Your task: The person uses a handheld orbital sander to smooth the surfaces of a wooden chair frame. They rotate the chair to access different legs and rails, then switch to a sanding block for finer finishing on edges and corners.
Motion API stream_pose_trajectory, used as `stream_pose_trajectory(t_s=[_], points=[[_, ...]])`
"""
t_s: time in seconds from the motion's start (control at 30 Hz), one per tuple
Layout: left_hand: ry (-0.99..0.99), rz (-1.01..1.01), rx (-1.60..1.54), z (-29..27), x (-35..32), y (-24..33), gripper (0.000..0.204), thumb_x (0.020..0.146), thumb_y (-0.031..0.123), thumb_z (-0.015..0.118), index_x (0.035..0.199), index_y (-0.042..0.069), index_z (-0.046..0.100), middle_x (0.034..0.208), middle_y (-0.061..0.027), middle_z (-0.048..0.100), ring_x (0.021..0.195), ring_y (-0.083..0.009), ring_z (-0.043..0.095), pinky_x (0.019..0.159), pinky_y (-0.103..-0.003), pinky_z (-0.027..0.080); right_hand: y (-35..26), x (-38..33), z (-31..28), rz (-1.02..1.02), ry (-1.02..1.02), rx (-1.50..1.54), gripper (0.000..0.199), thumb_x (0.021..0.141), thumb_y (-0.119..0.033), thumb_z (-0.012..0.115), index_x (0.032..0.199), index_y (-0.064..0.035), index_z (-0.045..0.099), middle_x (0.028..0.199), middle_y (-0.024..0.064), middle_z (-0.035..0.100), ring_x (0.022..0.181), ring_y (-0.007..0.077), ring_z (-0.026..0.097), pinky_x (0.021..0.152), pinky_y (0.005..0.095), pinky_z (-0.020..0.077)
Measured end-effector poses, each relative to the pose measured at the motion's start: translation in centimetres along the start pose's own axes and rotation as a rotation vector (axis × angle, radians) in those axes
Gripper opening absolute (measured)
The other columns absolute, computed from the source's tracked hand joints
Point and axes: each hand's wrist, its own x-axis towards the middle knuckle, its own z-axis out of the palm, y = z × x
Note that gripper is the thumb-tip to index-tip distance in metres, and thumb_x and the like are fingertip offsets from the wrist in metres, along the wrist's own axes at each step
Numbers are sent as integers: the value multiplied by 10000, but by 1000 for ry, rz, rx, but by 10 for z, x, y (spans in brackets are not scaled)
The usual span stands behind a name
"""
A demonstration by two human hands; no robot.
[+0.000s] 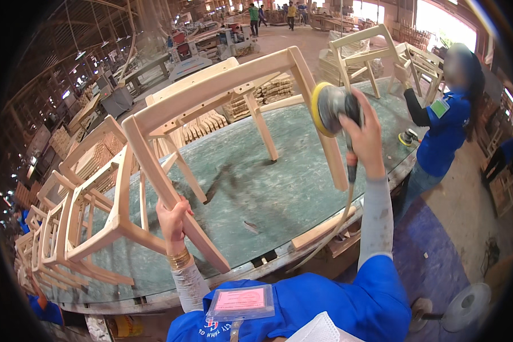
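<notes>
A pale wooden chair frame (211, 89) stands tilted on the green-topped workbench in front of me. My left hand (174, 219) is wrapped round its near left leg, low down. In my right hand (366, 134) is an orbital sander (332, 108) with a yellow-rimmed round pad. Its pad faces left, against or very near the outer side of the frame's right leg (319, 114); I cannot tell whether they touch. From the sander's lower end an air hose (347, 199) hangs down and curves left under the bench edge.
Several unfinished chair frames (91, 211) crowd the workbench (251, 188) on my left. At right, a co-worker in blue (447, 125) handles another chair frame (365, 57), with a second sander (406, 137) lying nearby. A wood strip (324, 228) lies along the near edge.
</notes>
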Motion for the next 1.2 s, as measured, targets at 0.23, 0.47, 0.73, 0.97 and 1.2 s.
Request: stream_pose_trajectory(t_s=[0.23,0.47,0.73,0.97,1.2], points=[[59,-23,62,-3,-29,-13,257,674,35,596,907,-17,502,709,-75,544,547,-146,550,503,-273,489,36,79,26,-31,-28,-92,562,737,-127,669,1273,-186,509,1158,96,594,1016,307,518,915,385,410],[86,-56,89,1,-37,-12,297,655,24,597,930,-8,489,719,-74,538,553,-157,563,513,-277,494,48,77,16,-116,-59,-57,554,735,-124,664,1265,-181,514,1152,76,594,978,277,514,898,370,415],[67,-18,108,1,-37,-15,297,652,80,612,907,-9,489,704,-72,533,552,-153,551,516,-276,488,60,86,12,24,-85,20,576,727,-124,675,1275,-181,507,1115,93,597,920,262,534,874,359,424],[83,2,137,4,-36,-11,274,660,102,602,887,-6,493,683,-71,526,547,-151,543,511,-272,476,61,73,14,-37,-77,13,571,729,-127,663,1274,-197,505,1111,102,601,918,282,529,865,385,429],[32,10,100,0,-33,-14,303,646,87,613,908,-7,495,688,-68,528,541,-154,542,501,-270,475,50,73,17,-70,-49,-73,569,732,-122,648,1276,-194,497,1164,66,593,948,305,510,882,392,424]])
